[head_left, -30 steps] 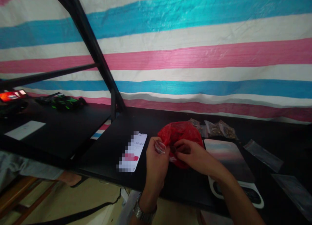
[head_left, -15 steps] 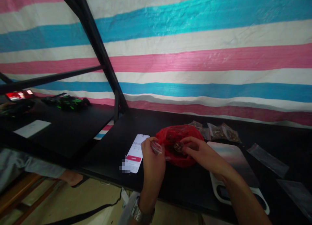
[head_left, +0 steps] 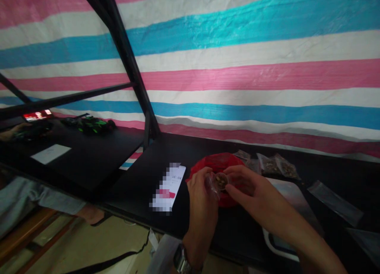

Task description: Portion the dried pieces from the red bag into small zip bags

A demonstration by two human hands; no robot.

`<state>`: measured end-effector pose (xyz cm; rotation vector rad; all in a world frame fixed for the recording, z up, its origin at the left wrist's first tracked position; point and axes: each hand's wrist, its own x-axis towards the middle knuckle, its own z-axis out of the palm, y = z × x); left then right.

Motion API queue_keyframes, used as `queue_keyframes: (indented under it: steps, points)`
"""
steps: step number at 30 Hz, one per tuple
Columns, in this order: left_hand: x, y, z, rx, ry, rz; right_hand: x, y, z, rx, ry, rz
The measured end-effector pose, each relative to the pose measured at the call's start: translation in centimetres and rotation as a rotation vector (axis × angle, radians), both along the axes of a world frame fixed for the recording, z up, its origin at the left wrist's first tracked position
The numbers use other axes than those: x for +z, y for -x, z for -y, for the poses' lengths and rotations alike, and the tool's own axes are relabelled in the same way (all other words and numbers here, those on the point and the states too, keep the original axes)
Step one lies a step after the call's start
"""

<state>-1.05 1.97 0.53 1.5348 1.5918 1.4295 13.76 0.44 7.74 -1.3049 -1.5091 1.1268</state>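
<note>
My left hand [head_left: 202,198] pinches a small clear plastic bag [head_left: 212,187] over the near part of a red plastic bag [head_left: 219,160]. Between thumb and fingers, my right hand [head_left: 247,187] holds a small round cup [head_left: 226,176] with brownish small pieces in it; what they are is too small to tell. The cup's rim is right at the mouth of the clear bag. Behind the hands, the red bag lies open on the black table, its inside mostly hidden.
A kitchen scale [head_left: 289,191] lies partly under my right forearm. Behind it are several filled clear bags [head_left: 268,166]; a flat clear bag [head_left: 335,202] is to the right. A phone [head_left: 169,189] lies left. Farther left are a paper [head_left: 51,153], a green-black toy car [head_left: 96,124] and another person's hand [head_left: 12,132].
My right hand has lifted the cup from inside the red bag and brought it to the clear bag. My left hand has moved right to meet it. The view has shifted slightly.
</note>
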Motion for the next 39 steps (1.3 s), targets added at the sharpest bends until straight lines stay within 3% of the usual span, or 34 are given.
queue_keyframes:
  steps: [6,14,21,28,32,39]
  points:
    - [-0.2,0.0,0.0,-0.102,0.081,0.123,-0.7,0.7,0.2,-0.062,-0.044,0.151]
    - [-1.3,-0.2,0.3,-0.181,-0.05,-0.226,-0.7,1.6,0.2,-0.054,-0.084,0.216]
    - [-0.7,-0.5,0.8,-0.249,-0.054,-0.135,-1.3,1.5,0.1,-0.056,-0.153,0.316]
    - [-0.8,-0.4,0.8,-0.269,-0.124,-0.211,-2.2,1.5,0.3,-0.039,-0.191,0.311]
    - [-0.9,-0.6,0.5,-0.202,-0.182,-0.227,-2.1,1.0,-0.2,-0.154,-0.311,0.348]
    - [-0.2,-1.5,1.0,-0.016,-0.085,-0.307,-2.3,0.9,-0.8,-0.257,-0.484,0.425]
